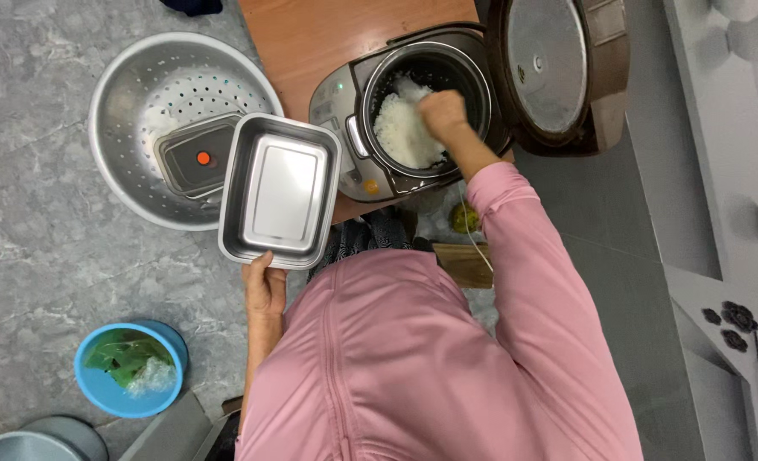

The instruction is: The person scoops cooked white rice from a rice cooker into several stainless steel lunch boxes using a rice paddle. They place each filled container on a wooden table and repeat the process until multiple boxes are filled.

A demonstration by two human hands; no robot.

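Pink sleeves and the pink jacket of the person fill the bottom of the head view, because the camera looks straight down over the body. Left hand grips the near rim of a rectangular steel container, fingers closed on the edge, so the empty container stays level and close to the cooker. Right hand is down inside the open rice cooker, closed as a fist just above the white rice; it seems to hold a utensil, but I cannot tell which. Its lid stands fully open to the right, which leaves the pot free. Beside the container, on the grey floor, a round steel colander carries a dark lid with an orange dot. Further left and nearer, a blue bowl keeps green leaves.
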